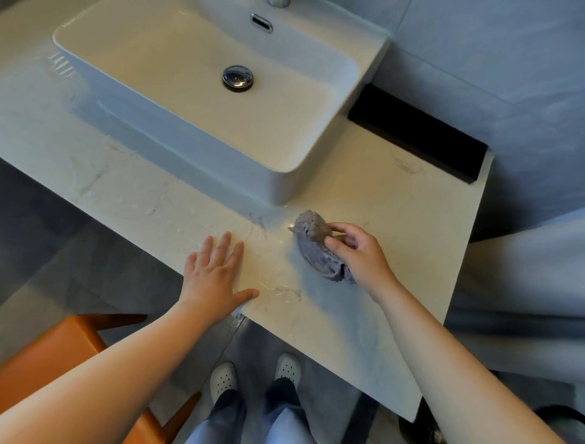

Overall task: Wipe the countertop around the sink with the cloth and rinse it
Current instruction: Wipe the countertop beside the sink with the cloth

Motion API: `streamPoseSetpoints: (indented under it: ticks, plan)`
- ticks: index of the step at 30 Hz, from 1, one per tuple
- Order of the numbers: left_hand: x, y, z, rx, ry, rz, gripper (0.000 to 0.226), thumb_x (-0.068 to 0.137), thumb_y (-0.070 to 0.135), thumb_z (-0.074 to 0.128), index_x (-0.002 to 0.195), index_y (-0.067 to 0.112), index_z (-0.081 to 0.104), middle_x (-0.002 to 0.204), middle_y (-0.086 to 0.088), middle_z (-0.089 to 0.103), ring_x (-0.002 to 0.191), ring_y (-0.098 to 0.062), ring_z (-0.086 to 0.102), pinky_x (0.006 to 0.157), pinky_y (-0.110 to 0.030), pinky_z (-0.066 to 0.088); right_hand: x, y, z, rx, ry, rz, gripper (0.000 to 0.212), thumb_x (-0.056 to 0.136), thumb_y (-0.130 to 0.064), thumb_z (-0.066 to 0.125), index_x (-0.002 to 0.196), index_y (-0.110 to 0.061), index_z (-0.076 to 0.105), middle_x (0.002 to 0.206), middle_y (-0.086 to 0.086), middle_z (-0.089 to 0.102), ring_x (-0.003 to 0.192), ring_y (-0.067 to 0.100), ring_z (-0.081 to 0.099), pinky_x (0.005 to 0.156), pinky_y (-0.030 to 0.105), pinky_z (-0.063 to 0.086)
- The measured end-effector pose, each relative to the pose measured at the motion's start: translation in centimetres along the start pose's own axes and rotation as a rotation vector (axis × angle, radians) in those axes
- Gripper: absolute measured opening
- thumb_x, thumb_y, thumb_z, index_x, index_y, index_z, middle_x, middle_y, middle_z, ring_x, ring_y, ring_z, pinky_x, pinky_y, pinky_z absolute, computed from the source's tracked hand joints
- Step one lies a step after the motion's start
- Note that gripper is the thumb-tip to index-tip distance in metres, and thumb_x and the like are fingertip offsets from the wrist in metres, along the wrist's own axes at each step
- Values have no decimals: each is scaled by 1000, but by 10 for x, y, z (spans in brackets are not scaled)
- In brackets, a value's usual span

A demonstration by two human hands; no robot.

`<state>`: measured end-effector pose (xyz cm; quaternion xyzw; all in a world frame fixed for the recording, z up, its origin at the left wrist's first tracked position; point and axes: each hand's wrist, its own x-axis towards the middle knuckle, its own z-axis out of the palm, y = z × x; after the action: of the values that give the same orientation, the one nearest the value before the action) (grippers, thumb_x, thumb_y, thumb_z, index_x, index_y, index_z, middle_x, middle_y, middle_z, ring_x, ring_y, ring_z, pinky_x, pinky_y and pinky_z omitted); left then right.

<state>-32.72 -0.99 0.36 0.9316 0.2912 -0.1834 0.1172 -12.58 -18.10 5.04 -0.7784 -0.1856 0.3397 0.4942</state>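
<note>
**At the sink's front corner: wiping in hand, rinse yet to come**

Beside the near right corner of the sink (221, 164), the right hand (357, 253) holds the grey cloth (313, 244) bunched against the desk (411, 196). Its grip is clamped on the cloth. Thumb and curled fingers pinch the wad from above, and the cloth lies on the stone just clear of the basin wall. The left hand (215, 275) lies flat near the desk's front edge, its grip apart, fingers spread and holding nothing. It reads as a brace.

My judgement is that the wiping step is in hand and only partly done. Water beads (152, 206) show on the strip in front of the sink, left of the braced hand, and wet streaks glint between the two hands.

The next move likely calls for a pressed sweep leftward along that front strip, with the left hand lifted out of the path. A bunched cloth covers little, so opening it out would help. Rinsing waits: the basin looks dry round the drain (238, 77), and of the tap (278, 2) only the base shows at the top edge.
</note>
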Motion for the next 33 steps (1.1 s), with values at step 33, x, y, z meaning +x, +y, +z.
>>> streamPoseSetpoints:
  ticks: [33]
  plan:
    - [-11, 62, 5, -59, -9, 105, 85, 86, 66, 42, 152, 25, 8, 160, -2, -5, 147, -29, -3, 118, -46, 9, 15, 55, -97, -321, 381, 8, 49, 89, -31, 63, 133, -15, 51, 127, 1, 55, 117, 16, 51, 95, 27, 41]
